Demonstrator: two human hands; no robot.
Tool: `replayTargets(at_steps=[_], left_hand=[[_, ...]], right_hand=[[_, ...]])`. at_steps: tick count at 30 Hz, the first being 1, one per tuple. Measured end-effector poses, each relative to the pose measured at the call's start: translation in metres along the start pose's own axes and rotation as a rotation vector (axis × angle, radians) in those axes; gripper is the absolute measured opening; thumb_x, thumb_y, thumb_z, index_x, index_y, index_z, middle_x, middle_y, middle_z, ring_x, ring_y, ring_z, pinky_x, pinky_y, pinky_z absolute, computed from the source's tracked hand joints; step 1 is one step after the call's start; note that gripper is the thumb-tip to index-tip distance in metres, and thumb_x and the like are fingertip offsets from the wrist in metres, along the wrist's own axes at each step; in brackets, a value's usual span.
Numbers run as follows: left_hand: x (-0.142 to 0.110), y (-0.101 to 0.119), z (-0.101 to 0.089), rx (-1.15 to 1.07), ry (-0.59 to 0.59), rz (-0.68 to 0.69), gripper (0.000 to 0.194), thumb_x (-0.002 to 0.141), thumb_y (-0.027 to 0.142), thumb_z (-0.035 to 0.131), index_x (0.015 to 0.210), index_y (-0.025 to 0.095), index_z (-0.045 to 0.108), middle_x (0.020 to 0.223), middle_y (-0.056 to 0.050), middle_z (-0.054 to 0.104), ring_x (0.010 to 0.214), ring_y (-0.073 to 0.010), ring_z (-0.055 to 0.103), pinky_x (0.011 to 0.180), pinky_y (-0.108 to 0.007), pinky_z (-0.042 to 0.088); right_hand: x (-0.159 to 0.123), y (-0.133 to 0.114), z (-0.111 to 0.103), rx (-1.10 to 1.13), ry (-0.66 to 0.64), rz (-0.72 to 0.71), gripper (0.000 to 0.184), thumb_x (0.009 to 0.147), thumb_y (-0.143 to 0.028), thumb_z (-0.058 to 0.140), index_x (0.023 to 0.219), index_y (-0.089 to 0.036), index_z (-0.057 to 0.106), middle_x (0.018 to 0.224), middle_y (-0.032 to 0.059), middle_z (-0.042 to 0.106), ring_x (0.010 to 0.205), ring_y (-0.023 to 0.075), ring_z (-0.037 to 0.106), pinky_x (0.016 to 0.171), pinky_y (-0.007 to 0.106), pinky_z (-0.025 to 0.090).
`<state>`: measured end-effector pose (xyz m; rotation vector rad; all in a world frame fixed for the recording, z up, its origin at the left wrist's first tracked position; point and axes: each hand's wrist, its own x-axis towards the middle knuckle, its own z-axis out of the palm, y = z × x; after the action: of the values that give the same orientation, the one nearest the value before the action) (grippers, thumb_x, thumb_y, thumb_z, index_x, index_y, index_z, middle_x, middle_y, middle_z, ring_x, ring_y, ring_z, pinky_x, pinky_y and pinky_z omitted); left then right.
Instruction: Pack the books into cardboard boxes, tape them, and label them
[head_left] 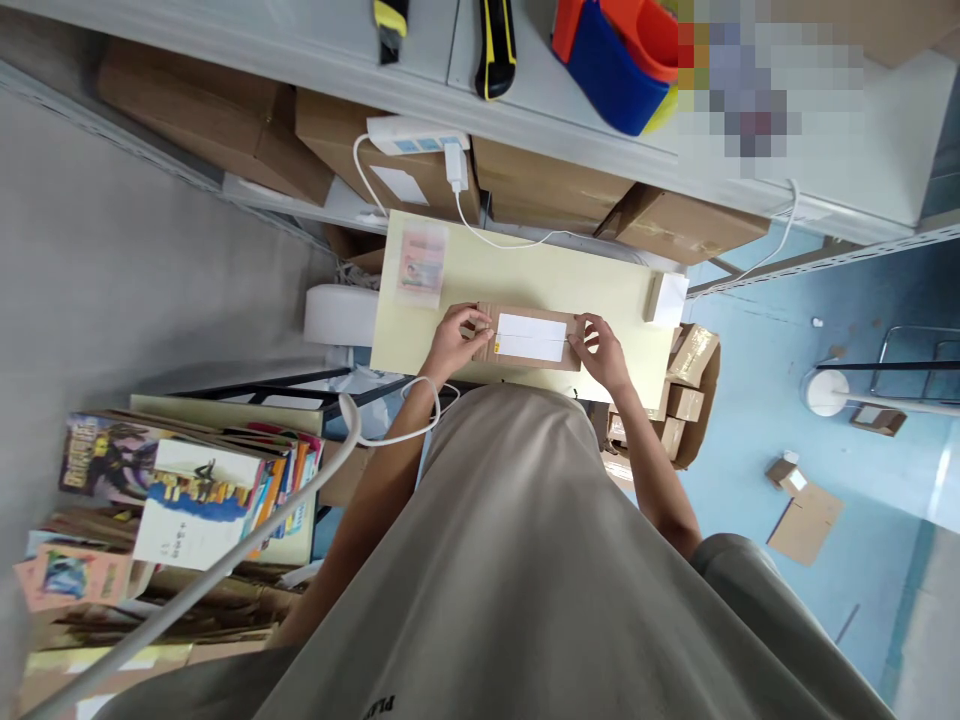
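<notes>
We have a small, flat cardboard box (537,361) lying near the middle of the bench's (600,285) near edge, its long axis running left to right, roughly along that edge. Our left hand (448,340) touches its left end and our right hand (602,352) its right end, fingers bent; we cannot tell whether either grips firmly. The box is brown, oblong and square-cornered, with a smooth white label (544,326) lengthwise on top, crossed by a thin line. A pinkish printed sheet (421,265) lies toward the far left corner, and a white block-shaped box (667,299) sits at the right edge.
</notes>
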<state>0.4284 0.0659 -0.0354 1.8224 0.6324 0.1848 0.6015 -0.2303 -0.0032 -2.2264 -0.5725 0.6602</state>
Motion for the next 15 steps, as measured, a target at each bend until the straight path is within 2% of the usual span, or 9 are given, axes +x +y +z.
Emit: replayTargets(at_steps=[3,7,13,15], left_hand=[[-0.001,0.002,0.0,0.002,-0.001,-0.007,0.021,0.087,0.029,0.083,0.106,0.022,0.08,0.134,-0.01,0.074,0.104,-0.0203,0.073,0.079,-0.029,0.066],[0.001,0.004,0.002,0.015,0.0,-0.031,0.022,0.088,0.03,0.081,0.108,0.021,0.08,0.136,-0.011,0.073,0.102,-0.0197,0.073,0.082,-0.031,0.066],[0.003,0.009,-0.004,0.043,-0.037,-0.035,0.019,0.086,0.029,0.077,0.103,0.021,0.077,0.121,-0.011,0.078,0.11,-0.0263,0.076,0.097,-0.042,0.067],[0.004,0.015,-0.004,0.109,-0.007,0.011,0.016,0.083,0.025,0.077,0.098,0.023,0.075,0.115,-0.01,0.08,0.117,-0.0311,0.076,0.105,-0.049,0.067]], right_hand=[[-0.002,0.003,-0.003,0.058,-0.032,-0.001,0.06,0.098,-0.057,0.074,0.151,-0.03,0.064,0.136,0.012,0.073,0.099,0.0261,0.075,0.089,0.046,0.071],[0.001,0.002,0.002,0.063,-0.01,0.027,0.053,0.098,-0.049,0.07,0.147,-0.03,0.064,0.137,0.012,0.074,0.107,0.027,0.074,0.091,0.044,0.071],[-0.008,-0.022,0.011,-0.131,0.026,0.063,0.046,0.106,-0.033,0.056,0.151,-0.025,0.061,0.131,0.0128,0.074,0.095,0.0226,0.077,0.086,0.037,0.068],[-0.016,-0.031,0.013,-0.263,0.024,0.093,0.039,0.111,-0.034,0.054,0.148,-0.026,0.063,0.13,0.0127,0.074,0.099,0.0237,0.079,0.083,0.035,0.067]])
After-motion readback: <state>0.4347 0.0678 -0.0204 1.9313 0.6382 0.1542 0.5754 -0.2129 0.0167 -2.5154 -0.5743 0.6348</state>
